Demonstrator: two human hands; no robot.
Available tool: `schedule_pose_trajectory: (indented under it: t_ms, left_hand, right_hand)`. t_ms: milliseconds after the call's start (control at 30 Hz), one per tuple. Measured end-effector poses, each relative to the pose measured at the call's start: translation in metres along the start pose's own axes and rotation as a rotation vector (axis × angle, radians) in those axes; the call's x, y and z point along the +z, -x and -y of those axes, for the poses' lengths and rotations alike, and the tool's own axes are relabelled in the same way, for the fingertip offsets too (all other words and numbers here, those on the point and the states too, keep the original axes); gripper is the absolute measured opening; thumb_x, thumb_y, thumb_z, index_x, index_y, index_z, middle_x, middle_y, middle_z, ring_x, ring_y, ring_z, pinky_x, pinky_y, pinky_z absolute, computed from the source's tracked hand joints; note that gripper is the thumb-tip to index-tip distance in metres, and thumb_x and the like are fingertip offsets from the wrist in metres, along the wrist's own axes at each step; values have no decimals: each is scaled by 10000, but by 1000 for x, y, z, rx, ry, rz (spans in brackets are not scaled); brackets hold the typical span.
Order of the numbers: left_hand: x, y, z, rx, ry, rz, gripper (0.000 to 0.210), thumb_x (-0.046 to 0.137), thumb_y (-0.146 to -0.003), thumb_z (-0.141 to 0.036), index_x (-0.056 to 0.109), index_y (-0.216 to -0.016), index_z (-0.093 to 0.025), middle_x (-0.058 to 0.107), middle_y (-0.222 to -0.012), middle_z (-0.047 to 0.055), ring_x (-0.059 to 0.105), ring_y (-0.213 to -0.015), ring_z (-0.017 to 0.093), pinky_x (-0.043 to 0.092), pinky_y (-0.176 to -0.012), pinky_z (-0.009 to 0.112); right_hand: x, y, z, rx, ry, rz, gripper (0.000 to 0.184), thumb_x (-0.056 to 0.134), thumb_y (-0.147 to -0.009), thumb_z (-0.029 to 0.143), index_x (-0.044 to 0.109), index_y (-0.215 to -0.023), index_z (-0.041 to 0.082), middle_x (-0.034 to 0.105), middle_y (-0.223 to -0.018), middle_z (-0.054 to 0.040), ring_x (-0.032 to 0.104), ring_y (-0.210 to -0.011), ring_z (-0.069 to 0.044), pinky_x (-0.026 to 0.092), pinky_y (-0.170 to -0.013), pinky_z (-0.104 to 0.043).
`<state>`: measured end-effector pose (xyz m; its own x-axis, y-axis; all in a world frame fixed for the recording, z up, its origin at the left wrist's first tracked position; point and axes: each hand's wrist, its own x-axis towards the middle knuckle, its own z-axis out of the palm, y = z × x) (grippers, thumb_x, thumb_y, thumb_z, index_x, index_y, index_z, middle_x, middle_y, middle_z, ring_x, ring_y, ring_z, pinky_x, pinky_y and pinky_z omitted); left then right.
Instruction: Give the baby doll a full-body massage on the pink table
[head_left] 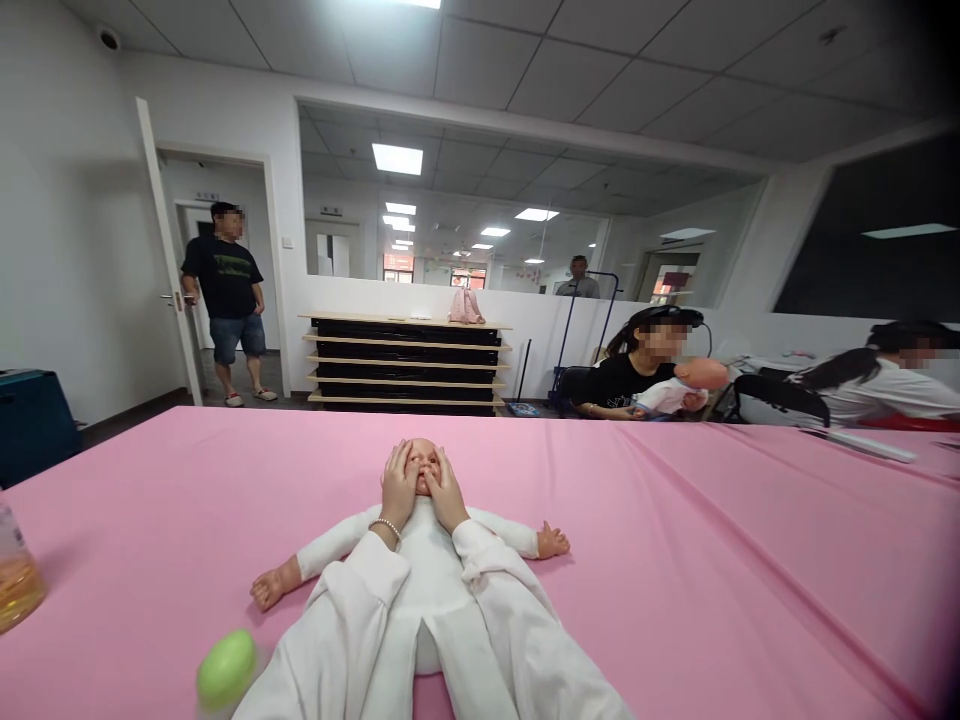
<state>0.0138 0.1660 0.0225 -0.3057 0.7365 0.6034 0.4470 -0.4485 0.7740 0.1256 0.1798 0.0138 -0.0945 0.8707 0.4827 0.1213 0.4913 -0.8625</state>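
A baby doll [435, 575] in a white cloth body lies on its back, arms spread, head away from me. My left hand [398, 488], with a beaded bracelet at the wrist, lies flat along one side of the doll's head [424, 449]. Against the other cheek rests my right hand [448, 492], its fingers also stretched out. Both thumbs lie near the doll's nose and mouth. Between my hands the forehead and part of the face show; the cheeks are covered. My white sleeves hide parts of the doll's body and upper arms.
A pink sheet [187, 500] covers the table. Near my left forearm is a green rounded object [227, 668]; a bottle of amber liquid [19, 580] stands at the left edge. Across the table, a seated person [619, 375] holds another doll [701, 374]. A person [225, 275] stands in the doorway.
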Motion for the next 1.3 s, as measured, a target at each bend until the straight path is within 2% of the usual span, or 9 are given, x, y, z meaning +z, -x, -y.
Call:
schedule_pose_trajectory:
  t_ms: [167, 267, 467, 700, 767, 900, 967, 1100, 1300]
  left_hand:
    - [-7, 0, 14, 89, 108, 175, 605, 580, -735, -338, 425, -1299, -181, 324, -1422, 102, 252, -1327, 252, 202, -1095, 434]
    - [-11, 0, 19, 116, 143, 211, 673, 604, -713, -359, 391, -1323, -172, 287, -1438, 114, 211, -1342, 258, 181, -1098, 442]
    - [-15, 1, 19, 102, 164, 265, 735, 634, -678, -346, 359, -1343, -194, 261, -1450, 99, 173, -1351, 269, 162, -1101, 450]
    - [-18, 1, 9, 49, 199, 270, 737, 644, -628, -251, 399, -1322, -220, 273, -1448, 67, 150, -1356, 272, 134, -1110, 445]
    - [-19, 2, 7, 4, 239, 275, 693, 584, -651, -213, 404, -1320, -212, 271, -1450, 55, 142, -1361, 247, 124, -1117, 429]
    - [-21, 3, 6, -64, 345, 276, 554, 396, -752, -204, 432, -1304, -180, 277, -1450, 41, 153, -1361, 185, 105, -1126, 392]
    - [-20, 3, 6, -70, 357, 263, 528, 374, -780, -231, 435, -1301, -174, 282, -1448, 43, 165, -1358, 181, 114, -1125, 388]
    - [-16, 4, 8, -2, 241, 233, 562, 462, -736, -231, 438, -1297, -198, 304, -1438, 49, 183, -1354, 205, 140, -1114, 402]
    - [-12, 10, 7, 86, -18, 176, 675, 565, -662, -210, 397, -1315, -251, 307, -1433, 64, 203, -1340, 272, 145, -1079, 495]
  right_hand:
    - [-14, 6, -4, -3, -128, 146, 798, 668, -655, 442, 333, -1354, 254, 191, -1478, -39, 115, -1371, -228, 101, -1126, -417]
    - [-18, 5, -4, -11, -187, 188, 838, 706, -626, 426, 328, -1357, 266, 139, -1489, -33, 91, -1373, -236, 102, -1123, -428]
    - [-19, 3, -1, 52, -277, 198, 855, 750, -577, 395, 369, -1334, 276, 133, -1488, -21, 102, -1372, -229, 113, -1121, -419]
    - [-20, 5, 1, 108, -337, 177, 845, 761, -556, 323, 398, -1317, 268, 161, -1481, 0, 108, -1371, -221, 140, -1121, -401]
    - [-20, 5, 1, 125, -370, 165, 799, 737, -575, 295, 416, -1306, 261, 189, -1474, 5, 120, -1370, -215, 138, -1123, -395]
    - [-19, 5, -3, 215, -469, 175, 699, 645, -632, 246, 424, -1293, 304, 167, -1476, 55, 169, -1360, -235, 257, -1084, -438]
    - [-19, 4, -6, 209, -477, 178, 666, 607, -651, 234, 429, -1287, 321, 180, -1470, 73, 178, -1358, -228, 275, -1075, -438]
    - [-19, 4, -9, 159, -438, 167, 642, 585, -669, 247, 431, -1289, 314, 217, -1460, 67, 172, -1360, -207, 238, -1093, -424]
    - [-21, 6, -4, 94, -341, 196, 815, 717, -600, 306, 365, -1335, 282, 190, -1471, 19, 144, -1366, -213, 175, -1113, -419]
